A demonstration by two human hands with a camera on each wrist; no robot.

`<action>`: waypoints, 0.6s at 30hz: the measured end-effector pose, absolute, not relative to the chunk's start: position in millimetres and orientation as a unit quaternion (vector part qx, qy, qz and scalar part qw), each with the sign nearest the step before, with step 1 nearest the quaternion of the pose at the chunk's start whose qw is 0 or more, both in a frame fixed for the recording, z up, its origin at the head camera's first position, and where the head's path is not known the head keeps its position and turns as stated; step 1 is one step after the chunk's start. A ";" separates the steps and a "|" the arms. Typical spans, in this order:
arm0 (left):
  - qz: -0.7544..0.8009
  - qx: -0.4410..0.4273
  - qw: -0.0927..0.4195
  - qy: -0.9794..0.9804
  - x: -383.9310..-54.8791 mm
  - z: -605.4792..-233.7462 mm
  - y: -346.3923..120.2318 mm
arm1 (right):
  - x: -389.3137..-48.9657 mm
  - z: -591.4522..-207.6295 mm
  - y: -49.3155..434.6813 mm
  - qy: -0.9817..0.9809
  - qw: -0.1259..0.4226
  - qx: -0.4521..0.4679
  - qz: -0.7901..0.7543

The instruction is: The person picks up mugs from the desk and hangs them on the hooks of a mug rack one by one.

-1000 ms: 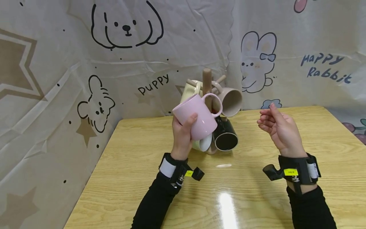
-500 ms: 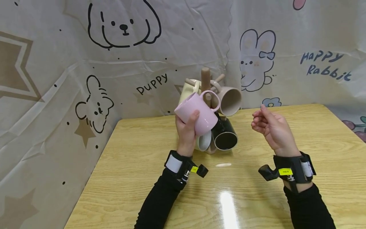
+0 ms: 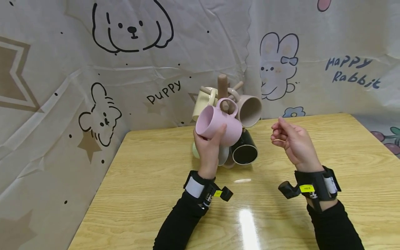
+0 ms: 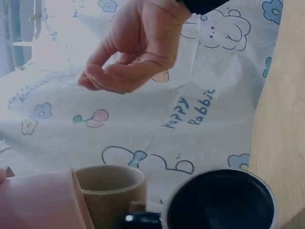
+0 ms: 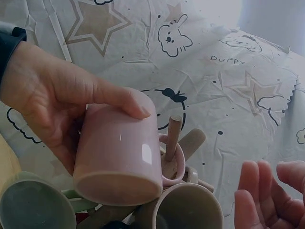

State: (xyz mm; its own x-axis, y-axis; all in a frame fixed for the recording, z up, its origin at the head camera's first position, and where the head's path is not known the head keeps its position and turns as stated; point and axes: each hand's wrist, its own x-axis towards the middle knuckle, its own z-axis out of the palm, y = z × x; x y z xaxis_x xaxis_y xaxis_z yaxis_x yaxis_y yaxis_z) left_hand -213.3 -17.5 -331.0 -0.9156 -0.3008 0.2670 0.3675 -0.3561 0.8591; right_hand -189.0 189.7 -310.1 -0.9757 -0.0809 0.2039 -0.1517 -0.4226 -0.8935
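Observation:
My left hand grips a pink mug by its body, thumb across the near side, in front of a wooden mug tree. Tilted on its side, the mug has its mouth to the left and its handle up. A peg shows through the handle loop in the head view. From the right wrist, a wooden peg overlaps the pink handle. Off to the right, my right hand hovers with loosely curled fingers and holds nothing.
Other mugs hang on the tree: cream at upper left, beige at upper right, black at lower right. A pale green mug is low on the left, mostly hidden in the head view. A printed cloth hangs behind the table.
My left hand has moved right with the pink mug and turned it, so its handle now points up over a peg end. My right hand has drifted slightly left.

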 end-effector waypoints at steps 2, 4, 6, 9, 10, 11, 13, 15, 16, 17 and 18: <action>-0.820 -0.032 0.201 -0.534 -212.4 -332.9 -18.2 | -188.6 -310.0 189.1 -0.535 0.031 0.098 0.839; -0.817 -0.034 0.202 -0.539 -211.9 -334.0 -18.9 | -188.6 -309.5 188.4 -0.534 0.036 0.094 0.839; -0.814 -0.035 0.204 -0.542 -212.0 -334.8 -19.2 | -188.5 -308.7 188.0 -0.535 0.034 0.092 0.839; -0.814 -0.033 0.203 -0.543 -212.4 -335.5 -19.4 | -188.5 -307.4 187.3 -0.538 0.030 0.093 0.837; -0.814 -0.031 0.202 -0.544 -212.7 -335.8 -19.5 | -188.5 -307.1 187.2 -0.539 0.029 0.093 0.837; -0.813 -0.030 0.200 -0.546 -212.8 -336.1 -19.7 | -188.5 -306.9 187.3 -0.539 0.028 0.093 0.836; -0.810 -0.028 0.196 -0.552 -213.0 -336.5 -20.6 | -188.2 -306.8 187.4 -0.541 0.027 0.093 0.836; -0.801 -0.022 0.196 -0.565 -212.9 -336.9 -21.9 | -187.9 -307.2 187.7 -0.541 0.026 0.093 0.835; -0.798 -0.020 0.196 -0.570 -212.6 -336.9 -22.8 | -187.8 -307.4 187.9 -0.542 0.025 0.093 0.835; -0.794 -0.019 0.198 -0.574 -212.1 -336.6 -23.8 | -187.9 -307.6 188.1 -0.542 0.024 0.093 0.835; -0.792 -0.017 0.200 -0.576 -211.7 -336.2 -25.0 | -187.9 -307.8 188.4 -0.544 0.024 0.092 0.834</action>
State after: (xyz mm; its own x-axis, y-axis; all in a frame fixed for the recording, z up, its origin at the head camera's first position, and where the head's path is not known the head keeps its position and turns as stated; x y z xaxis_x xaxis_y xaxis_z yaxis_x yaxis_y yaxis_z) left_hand -211.7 -25.0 -336.2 -0.9195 -0.2968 0.2576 0.3366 -0.2563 0.9061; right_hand -187.9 188.4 -307.8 -0.9818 -0.0603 0.1801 -0.1405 -0.4076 -0.9023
